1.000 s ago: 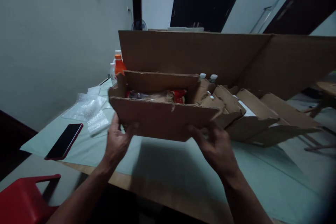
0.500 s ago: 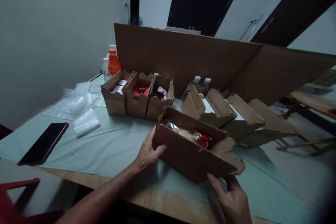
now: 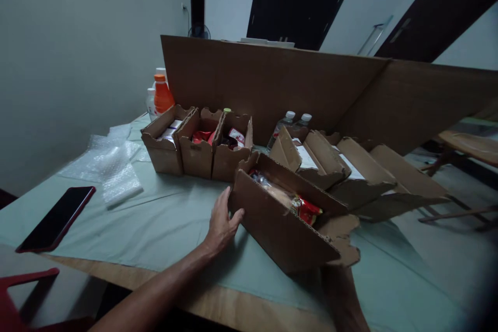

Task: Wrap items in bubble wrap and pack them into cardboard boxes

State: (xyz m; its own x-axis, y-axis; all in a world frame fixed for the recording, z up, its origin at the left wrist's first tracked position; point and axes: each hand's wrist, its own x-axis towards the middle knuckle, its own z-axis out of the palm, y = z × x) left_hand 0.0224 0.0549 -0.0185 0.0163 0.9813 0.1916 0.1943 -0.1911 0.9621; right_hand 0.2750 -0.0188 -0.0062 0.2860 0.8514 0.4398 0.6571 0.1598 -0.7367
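Green tablecloth (image 3: 175,207), cardboard box (image 3: 282,228) running far-left to near-right; left hand (image 3: 223,221) grips the far end, right hand (image 3: 337,276) mostly hidden, can't tell its hold.

Box (image 3: 280,231), earlier squared to front edge of table (image 3: 167,228), now swung askew, right end nearer that edge. Right hand (image 3: 337,276) now mostly hidden by box's right end.

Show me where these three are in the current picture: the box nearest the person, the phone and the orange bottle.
Box (image 3: 288,229): head view, on its near long wall.
Phone (image 3: 56,219): head view, on the middle of its dark screen.
Orange bottle (image 3: 163,97): head view, on its body, below the cap.
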